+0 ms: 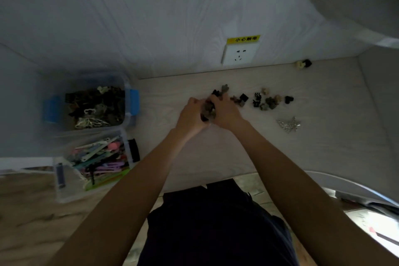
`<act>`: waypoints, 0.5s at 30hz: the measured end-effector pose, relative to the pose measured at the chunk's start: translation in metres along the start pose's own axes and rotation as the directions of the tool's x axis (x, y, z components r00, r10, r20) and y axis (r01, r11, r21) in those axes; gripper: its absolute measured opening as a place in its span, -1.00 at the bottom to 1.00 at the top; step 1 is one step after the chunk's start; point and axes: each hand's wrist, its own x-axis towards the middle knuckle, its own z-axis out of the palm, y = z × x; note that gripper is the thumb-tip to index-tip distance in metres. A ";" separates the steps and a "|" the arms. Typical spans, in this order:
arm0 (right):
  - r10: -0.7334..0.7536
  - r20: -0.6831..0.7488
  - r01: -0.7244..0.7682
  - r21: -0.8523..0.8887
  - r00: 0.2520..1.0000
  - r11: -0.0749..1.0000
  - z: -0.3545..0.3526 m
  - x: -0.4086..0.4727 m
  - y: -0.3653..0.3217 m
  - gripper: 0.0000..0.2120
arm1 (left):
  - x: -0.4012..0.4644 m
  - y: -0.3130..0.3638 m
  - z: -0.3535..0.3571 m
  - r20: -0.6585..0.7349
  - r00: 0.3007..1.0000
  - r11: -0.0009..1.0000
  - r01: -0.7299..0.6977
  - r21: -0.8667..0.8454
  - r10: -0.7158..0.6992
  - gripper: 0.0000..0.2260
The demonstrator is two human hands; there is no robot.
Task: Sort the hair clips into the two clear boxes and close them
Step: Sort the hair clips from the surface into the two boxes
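Note:
My left hand (190, 116) and my right hand (226, 112) are cupped together around a bunch of small dark claw clips (207, 112) at the middle of the table. More small claw clips (267, 99) lie scattered to the right of my hands, and a silver glittery clip (288, 124) lies nearer me. At the left, a clear box with blue latches (129, 101) holds dark and cream claw clips. In front of it a second clear box (64, 179) holds colourful flat snap clips. Both boxes stand without lids.
A pale wooden table (216, 153) meets a white wall with a power socket (238, 55) under a yellow label. Two clips (303, 63) sit at the wall edge, far right. A black clip (133, 150) lies beside the nearer box. A grey cushion (345, 6) sits at the top right.

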 end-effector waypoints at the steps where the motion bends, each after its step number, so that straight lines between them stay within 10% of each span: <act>1: -0.001 -0.024 0.002 0.048 1.000 0.999 0.001 -0.003 0.002 -0.53 | 0.002 0.000 0.000 0.016 1.000 1.000 -0.016 0.009 0.016 -0.66; 9: -0.007 -0.139 0.070 0.458 0.990 0.886 0.004 -0.040 0.001 -0.59 | -0.021 -0.008 -0.006 0.100 0.994 0.910 0.071 -0.408 -0.033 -0.56; 15: -0.164 -0.256 0.281 0.537 0.953 0.796 -0.026 -0.046 -0.061 -0.55 | -0.052 -0.026 -0.062 -0.155 0.987 0.799 -0.057 -0.599 -0.045 -0.69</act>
